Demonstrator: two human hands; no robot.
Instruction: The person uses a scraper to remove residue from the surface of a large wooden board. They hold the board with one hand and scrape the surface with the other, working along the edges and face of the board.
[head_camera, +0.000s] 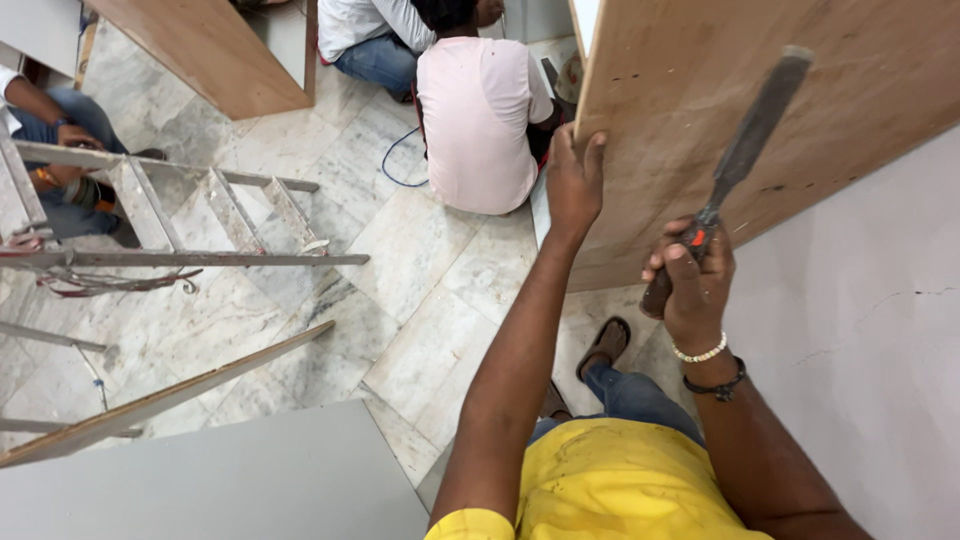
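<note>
Plywood panel (800, 120) stands upright, its left edge gripped by the left hand (573, 185). Right hand (695, 285) clenches a chisel (735, 165) flat against the panel's face.

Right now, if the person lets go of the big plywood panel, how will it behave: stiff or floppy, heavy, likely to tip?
The plywood panel looks flat and unbent, so probably stiff. It is large beside the left hand gripping its edge, so likely heavy. It seems to lean by the wall; released, it might tip. The right hand holds a chisel, not the panel.
</note>
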